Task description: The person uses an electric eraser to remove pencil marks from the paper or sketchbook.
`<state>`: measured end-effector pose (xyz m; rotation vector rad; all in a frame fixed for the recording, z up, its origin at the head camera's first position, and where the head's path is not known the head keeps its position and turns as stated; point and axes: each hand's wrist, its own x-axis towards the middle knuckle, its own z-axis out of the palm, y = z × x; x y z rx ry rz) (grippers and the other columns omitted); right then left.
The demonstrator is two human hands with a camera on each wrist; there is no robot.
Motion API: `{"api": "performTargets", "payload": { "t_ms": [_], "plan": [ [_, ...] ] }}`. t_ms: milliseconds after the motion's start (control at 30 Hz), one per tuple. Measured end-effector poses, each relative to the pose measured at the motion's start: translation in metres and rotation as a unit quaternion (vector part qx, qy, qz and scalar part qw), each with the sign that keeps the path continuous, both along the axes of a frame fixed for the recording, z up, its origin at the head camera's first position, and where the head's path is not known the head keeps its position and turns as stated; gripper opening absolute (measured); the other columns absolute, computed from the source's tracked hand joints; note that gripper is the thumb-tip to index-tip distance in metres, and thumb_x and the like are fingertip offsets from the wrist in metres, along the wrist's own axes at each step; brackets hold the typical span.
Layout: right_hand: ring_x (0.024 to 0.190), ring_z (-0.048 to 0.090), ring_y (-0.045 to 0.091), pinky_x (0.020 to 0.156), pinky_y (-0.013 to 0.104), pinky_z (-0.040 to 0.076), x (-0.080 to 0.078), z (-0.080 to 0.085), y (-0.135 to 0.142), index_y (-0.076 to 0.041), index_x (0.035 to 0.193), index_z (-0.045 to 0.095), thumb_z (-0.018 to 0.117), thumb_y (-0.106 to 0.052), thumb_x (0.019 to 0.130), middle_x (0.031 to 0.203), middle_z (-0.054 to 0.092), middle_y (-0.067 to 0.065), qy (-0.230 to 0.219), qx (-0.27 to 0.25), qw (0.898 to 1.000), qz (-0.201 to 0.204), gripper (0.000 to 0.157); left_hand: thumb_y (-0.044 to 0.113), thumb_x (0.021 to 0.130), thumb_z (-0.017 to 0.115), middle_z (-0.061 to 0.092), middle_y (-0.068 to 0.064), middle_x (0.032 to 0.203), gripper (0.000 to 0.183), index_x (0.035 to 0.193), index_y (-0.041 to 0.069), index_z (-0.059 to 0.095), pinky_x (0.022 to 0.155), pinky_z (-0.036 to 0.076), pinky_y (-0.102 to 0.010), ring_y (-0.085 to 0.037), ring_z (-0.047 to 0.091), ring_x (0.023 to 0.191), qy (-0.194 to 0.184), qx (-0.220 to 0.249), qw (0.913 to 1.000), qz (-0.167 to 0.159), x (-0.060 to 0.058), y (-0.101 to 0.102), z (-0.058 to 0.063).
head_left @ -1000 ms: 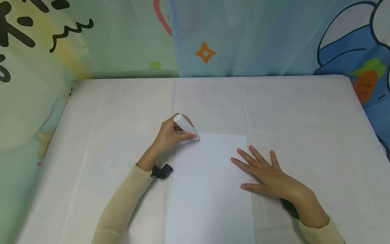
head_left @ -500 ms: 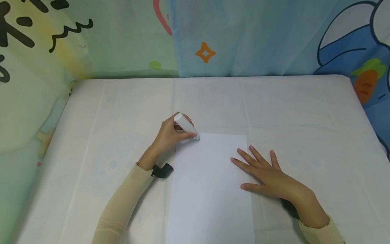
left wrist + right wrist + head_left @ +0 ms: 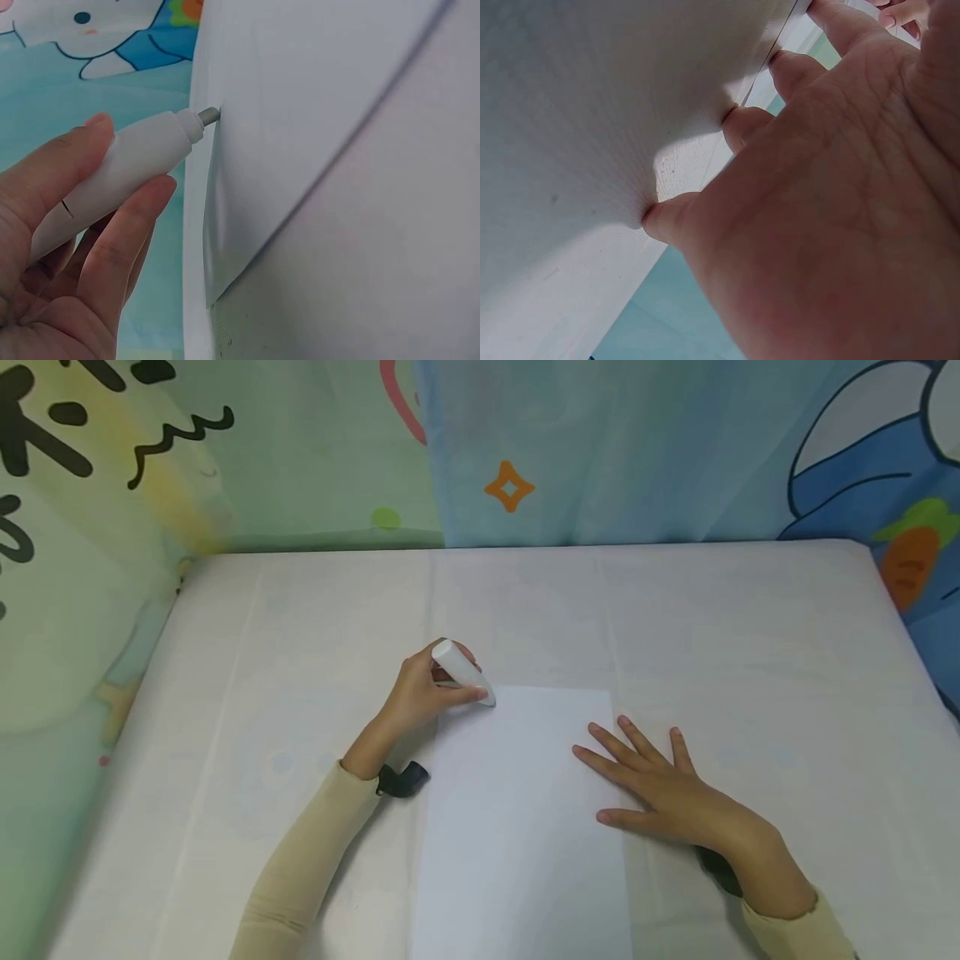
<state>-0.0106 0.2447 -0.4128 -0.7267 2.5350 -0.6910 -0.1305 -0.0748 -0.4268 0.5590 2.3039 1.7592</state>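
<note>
My left hand (image 3: 422,692) pinches a thick white pen-shaped tool (image 3: 461,664) between thumb and fingers, near the upper left of a sheet of white paper (image 3: 525,827). In the left wrist view the white pen-shaped tool (image 3: 142,154) narrows in a step to a short grey tip, which meets or nearly meets the paper (image 3: 277,135); its exact kind is unclear. My right hand (image 3: 667,789) lies with fingers spread at the paper's right edge. In the right wrist view the fingertips of the right hand (image 3: 817,210) press on the surface.
A white cloth covers the table (image 3: 300,610). Behind it hangs a printed curtain (image 3: 637,452) in green and blue. Dark camera mounts sit at both wrists, the left one (image 3: 402,780) close to the paper's left edge.
The whole head view has shifted slightly to the right. Both hands keep their places on the paper, and the left still holds the white tool at the same spot.
</note>
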Motion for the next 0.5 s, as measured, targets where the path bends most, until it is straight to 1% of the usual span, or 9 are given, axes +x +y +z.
{"api": "performTargets", "payload": {
  "t_ms": [200,500],
  "plan": [
    [0.150,-0.010,0.030,0.107,0.069,-0.021,-0.0004,0.0013,-0.0002,-0.035,0.155,0.022,0.059,-0.049,0.094,0.164,0.007,0.001,-0.007,0.004,1.000,-0.005,0.072,-0.001,0.076,0.081,0.066,-0.015,0.102,0.038,0.106,-0.002,0.058,0.078,0.058,-0.027,-0.023,0.067,0.087,-0.002,-0.001,1.0000,-0.002,0.0012,-0.0002,-0.0002],
    [0.150,-0.010,0.030,0.107,0.070,-0.020,-0.0008,0.0018,-0.0006,-0.035,0.155,0.023,0.059,-0.048,0.095,0.164,0.007,0.002,-0.007,0.001,1.000,-0.003,0.072,-0.001,0.076,0.082,0.066,-0.017,0.102,0.040,0.106,-0.003,0.057,0.080,0.058,-0.029,-0.025,0.068,0.089,0.004,-0.002,1.0000,0.000,0.0018,-0.0010,0.0006]
  ]
}}
